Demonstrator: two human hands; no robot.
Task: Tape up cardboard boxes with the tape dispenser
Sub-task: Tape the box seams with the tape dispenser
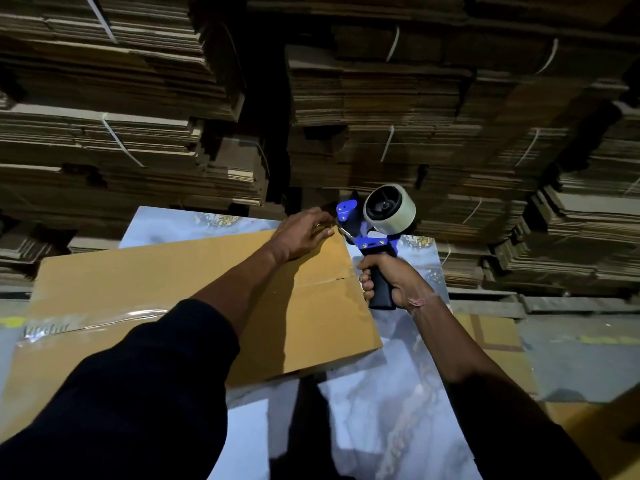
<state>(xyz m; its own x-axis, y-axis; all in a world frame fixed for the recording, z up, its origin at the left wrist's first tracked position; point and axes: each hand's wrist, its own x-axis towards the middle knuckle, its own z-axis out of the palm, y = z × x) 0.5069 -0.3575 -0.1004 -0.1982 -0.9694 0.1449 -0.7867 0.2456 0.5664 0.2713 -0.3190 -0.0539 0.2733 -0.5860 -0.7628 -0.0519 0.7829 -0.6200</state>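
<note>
Brown flat cardboard box (194,299) lies on the pale marbled worktop (391,403), its centre seam running from the near left, where a strip of clear tape (93,322) already crosses it, to the far right edge. At that far right corner sits the blue-and-black handheld tape dispenser with a clear roll (377,223), just off the box's edge. The right hand (391,280) grips its black handle, fingers curled tightly round it. The left hand (304,233), nearer the seam's end, has fingers narrowed at the dispenser's mouth, apparently pinching the tape end; the tape itself is too faint to confirm. Printing under the tape strip is unreadable. Strapped bundles of flattened cardboard (138,140) stand behind.
</note>
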